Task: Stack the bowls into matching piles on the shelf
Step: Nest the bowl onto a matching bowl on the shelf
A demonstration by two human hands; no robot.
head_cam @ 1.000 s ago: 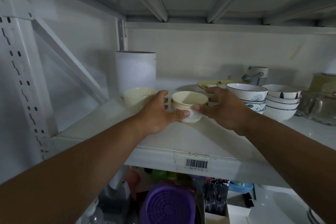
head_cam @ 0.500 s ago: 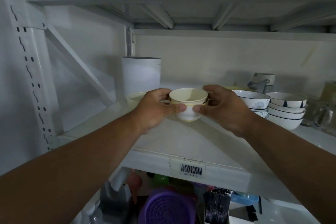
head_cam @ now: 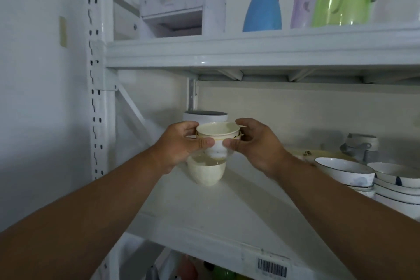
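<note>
Both hands clamped the small cream bowls (head_cam: 217, 137), nested as a pair: left hand (head_cam: 181, 143) and right hand (head_cam: 254, 143) pinching opposite sides, upright. Matching cream bowl (head_cam: 205, 171) sat on the shelf (head_cam: 227, 211) directly below, mouth up, slightly nearer the left hand. Looked like a straight lowering.

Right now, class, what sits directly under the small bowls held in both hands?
Under the held bowls, gripped by the left hand and right hand, a cream bowl stands on the shelf. Its rim and inside are mostly covered from view.
</note>
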